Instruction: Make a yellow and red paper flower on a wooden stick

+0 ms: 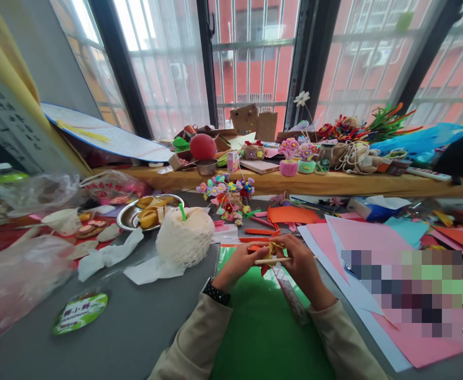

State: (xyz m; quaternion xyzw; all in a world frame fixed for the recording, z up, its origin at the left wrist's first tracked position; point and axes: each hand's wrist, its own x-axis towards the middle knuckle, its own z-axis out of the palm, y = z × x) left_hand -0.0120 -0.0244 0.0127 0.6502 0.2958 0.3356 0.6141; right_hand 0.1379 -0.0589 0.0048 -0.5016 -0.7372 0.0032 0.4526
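Both hands meet over a glossy green sheet (271, 338). My left hand (237, 265), with a dark dotted band at the wrist, has its fingertips closed on a small gold-and-red folded piece (271, 248), which looks like paper. My right hand (303, 266) pinches the same piece from the other side. A thin pale wooden stick (269, 261) lies across under the right fingers, its left end near my left fingertips. Below the right hand a patterned ruler-like strip (290, 295) rests on the green sheet. Orange paper strips (255, 232) lie just beyond the hands.
Left stand a coconut (186, 232) in white foam net with a green straw, and a metal bowl (121, 219) of banana peels. Pink paper sheets (425, 343) cover the right. Behind are craft flowers (227, 195) and a crowded window ledge (168, 183). Plastic bags (18, 279) lie far left.
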